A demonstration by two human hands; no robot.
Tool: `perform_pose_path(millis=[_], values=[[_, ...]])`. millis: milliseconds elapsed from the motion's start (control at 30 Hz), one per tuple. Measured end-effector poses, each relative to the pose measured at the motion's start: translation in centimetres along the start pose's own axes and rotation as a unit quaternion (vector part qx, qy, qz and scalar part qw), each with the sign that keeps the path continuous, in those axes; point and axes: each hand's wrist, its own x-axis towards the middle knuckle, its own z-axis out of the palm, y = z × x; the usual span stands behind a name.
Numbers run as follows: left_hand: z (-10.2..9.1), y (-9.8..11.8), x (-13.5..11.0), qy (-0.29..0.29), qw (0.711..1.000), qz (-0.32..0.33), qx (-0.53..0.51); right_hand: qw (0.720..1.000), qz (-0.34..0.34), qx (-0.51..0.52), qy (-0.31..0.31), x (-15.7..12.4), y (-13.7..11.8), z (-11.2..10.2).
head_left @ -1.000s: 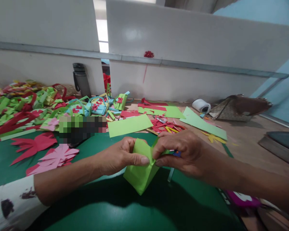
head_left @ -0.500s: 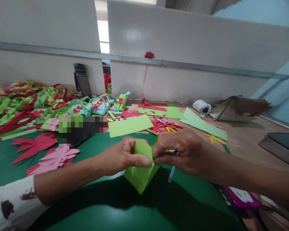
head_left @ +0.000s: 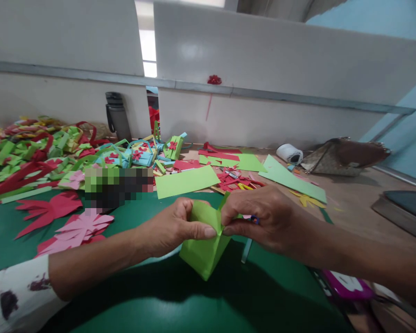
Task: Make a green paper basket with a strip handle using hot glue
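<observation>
A folded bright green paper box [head_left: 203, 256] is held above the green table surface, one corner pointing down towards me. My left hand [head_left: 180, 226] grips its left wall, with the thumb lying along the outside near the upper edge. On the other side, my right hand [head_left: 260, 215] pinches the same box at the top of its front corner between thumb and forefinger. The two thumbs almost meet there. Below my right hand a thin clear stick [head_left: 246, 251] shows; its upper part is hidden.
Pink paper flowers [head_left: 85, 229] and red cut paper [head_left: 52, 210] lie left. Behind are a heap of small paper baskets [head_left: 143, 155], a grey bottle [head_left: 118, 118], a green paper strip [head_left: 189, 181], red scraps and yellow-handled scissors [head_left: 244, 186]. A handbag [head_left: 345, 157] sits at the right.
The green box has turned and tilted slightly, its lower corner shifting a little to the right. Both hands keep their grip in nearly the same place.
</observation>
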Motion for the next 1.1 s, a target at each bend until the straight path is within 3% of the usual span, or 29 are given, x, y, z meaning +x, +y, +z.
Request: perform_pose_path(millis=[700,933,1100], values=[[0.33,-0.49,-0.14,0.041,0.999,-0.019,0.010,0.999,0.015,0.039,-0.005,-0.22,0.18,0.25],[0.02,-0.43,-0.04,0.010,1.000,-0.008,0.000,0.998,0.000,0.044,-0.036,-0.13,0.14,-0.12],[-0.13,-0.51,0.05,-0.007,1.000,-0.010,-0.019,0.998,0.034,0.023,-0.045,0.09,0.09,-0.40]])
